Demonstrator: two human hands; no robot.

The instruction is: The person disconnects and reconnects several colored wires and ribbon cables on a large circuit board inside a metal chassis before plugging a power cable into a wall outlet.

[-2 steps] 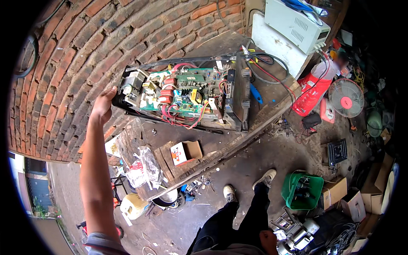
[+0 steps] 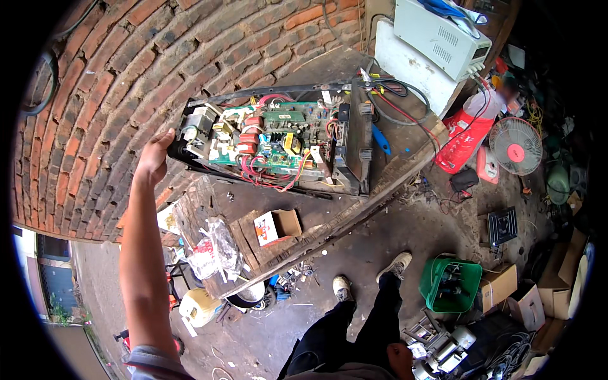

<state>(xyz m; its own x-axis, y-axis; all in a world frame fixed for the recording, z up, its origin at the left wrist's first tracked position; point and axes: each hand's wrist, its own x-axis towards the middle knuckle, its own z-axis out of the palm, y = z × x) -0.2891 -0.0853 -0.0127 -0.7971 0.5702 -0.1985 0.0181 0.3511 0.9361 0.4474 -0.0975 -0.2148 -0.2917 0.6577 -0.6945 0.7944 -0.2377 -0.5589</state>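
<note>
An opened electronic unit [image 2: 272,142], likely a power device, lies on the wooden table with its dark frame exposed. Inside are a green circuit board [image 2: 285,116], red coils [image 2: 249,138] and bundles of red wire. My left hand [image 2: 154,156] grips the unit's left end, thumb on the near edge and the other fingers partly hidden behind it. At the bottom, my right hand [image 2: 399,360] hangs low beside my leg, away from the table. Its fingers do not show clearly.
On the wooden table [image 2: 329,234] lie a small open carton [image 2: 277,227], clear plastic bags [image 2: 215,250] and a blue-handled tool [image 2: 381,139]. A brick wall [image 2: 126,69] stands behind. Right: a grey bench instrument [image 2: 440,38], a fan [image 2: 516,145] and a green bin [image 2: 451,285].
</note>
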